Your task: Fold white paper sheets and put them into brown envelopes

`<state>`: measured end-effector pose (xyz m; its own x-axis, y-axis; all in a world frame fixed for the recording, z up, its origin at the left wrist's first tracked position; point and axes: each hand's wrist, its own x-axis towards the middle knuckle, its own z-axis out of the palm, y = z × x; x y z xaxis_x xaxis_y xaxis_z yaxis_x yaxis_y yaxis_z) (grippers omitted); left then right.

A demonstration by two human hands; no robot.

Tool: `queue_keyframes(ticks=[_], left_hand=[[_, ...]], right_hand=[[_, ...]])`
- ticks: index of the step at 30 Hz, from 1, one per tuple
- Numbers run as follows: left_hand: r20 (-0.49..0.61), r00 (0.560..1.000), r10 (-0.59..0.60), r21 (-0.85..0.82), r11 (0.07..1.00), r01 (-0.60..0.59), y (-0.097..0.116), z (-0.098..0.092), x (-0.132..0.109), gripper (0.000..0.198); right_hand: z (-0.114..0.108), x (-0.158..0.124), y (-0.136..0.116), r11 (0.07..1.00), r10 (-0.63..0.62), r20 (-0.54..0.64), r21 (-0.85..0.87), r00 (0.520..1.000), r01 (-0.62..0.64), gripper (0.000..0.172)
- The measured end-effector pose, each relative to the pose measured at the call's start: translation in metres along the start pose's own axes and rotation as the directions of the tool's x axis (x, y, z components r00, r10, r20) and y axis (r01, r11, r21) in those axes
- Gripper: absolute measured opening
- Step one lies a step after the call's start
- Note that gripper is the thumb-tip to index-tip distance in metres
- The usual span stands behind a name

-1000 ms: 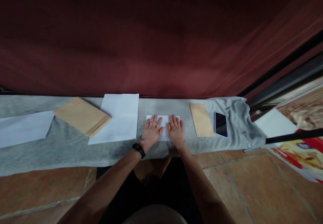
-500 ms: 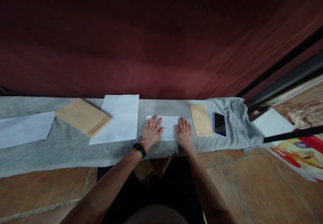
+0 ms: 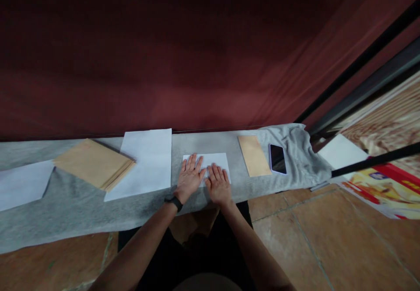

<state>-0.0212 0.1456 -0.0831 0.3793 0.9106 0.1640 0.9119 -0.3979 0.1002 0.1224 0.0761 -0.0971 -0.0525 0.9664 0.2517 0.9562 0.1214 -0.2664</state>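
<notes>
A folded sheet of white paper (image 3: pixel 219 159) lies flat on the grey cloth in front of me. My left hand (image 3: pixel 189 177) rests on its left part, palm down with fingers stretched out; a black band circles that wrist. Close beside it, my right hand (image 3: pixel 218 186) lies flat on the middle of the paper, fingers extended. A single brown envelope (image 3: pixel 254 156) is on the cloth to the right of both hands. Parts of the paper are hidden under my hands.
A grey cloth (image 3: pixel 82 214) covers the long narrow surface. To the left, a stack of brown envelopes (image 3: pixel 93 164) overlaps white sheets (image 3: pixel 149 159); another white sheet (image 3: pixel 22 185) lies farther left. A phone (image 3: pixel 278 159) sits at right. A dark red curtain (image 3: pixel 197 72) hangs behind.
My right hand has slid left from the paper's right edge to its middle, nearer my left hand. My left hand stays on the left part. The camera view has shifted slightly.
</notes>
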Motion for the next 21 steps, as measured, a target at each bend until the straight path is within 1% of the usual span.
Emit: queue_keyframes(ticks=[2, 6, 11, 14, 17, 19, 21], left_hand=[[-0.009, 1.0, -0.006, 0.0, 1.0, 0.006, -0.001, 0.001, -0.001, 0.059], [-0.037, 0.998, -0.044, -0.008, 0.999, 0.044, -0.004, 0.004, -0.006, 0.063], [-0.092, 0.992, -0.087, -0.057, 0.995, 0.082, -0.009, 0.006, -0.024, 0.063], [-0.119, 0.988, -0.101, -0.098, 0.991, 0.089, -0.011, 0.006, -0.039, 0.062], [-0.126, 0.988, -0.087, -0.122, 0.99, 0.071, -0.012, 0.004, -0.055, 0.061], [-0.132, 0.988, -0.076, -0.125, 0.99, 0.059, -0.009, 0.001, -0.064, 0.061], [-0.146, 0.987, -0.071, -0.125, 0.991, 0.052, 0.0, -0.001, -0.071, 0.061]], right_hand=[[0.0, -0.002, 0.007, 1.0, 0.013, -0.031, -0.01, 0.999, -0.014, 0.054], [-0.005, -0.007, 0.03, 0.998, 0.036, -0.08, -0.041, 0.996, -0.04, 0.056], [-0.013, -0.016, 0.051, 0.992, 0.089, -0.1, -0.082, 0.991, -0.097, 0.054], [-0.016, -0.02, 0.056, 0.987, 0.113, -0.105, -0.105, 0.988, -0.124, 0.052], [-0.017, -0.02, 0.056, 0.983, 0.125, -0.103, -0.124, 0.987, -0.137, 0.051], [-0.017, -0.02, 0.056, 0.982, 0.129, -0.104, -0.127, 0.986, -0.142, 0.051], [-0.017, -0.02, 0.056, 0.981, 0.133, -0.107, -0.127, 0.985, -0.147, 0.051]])
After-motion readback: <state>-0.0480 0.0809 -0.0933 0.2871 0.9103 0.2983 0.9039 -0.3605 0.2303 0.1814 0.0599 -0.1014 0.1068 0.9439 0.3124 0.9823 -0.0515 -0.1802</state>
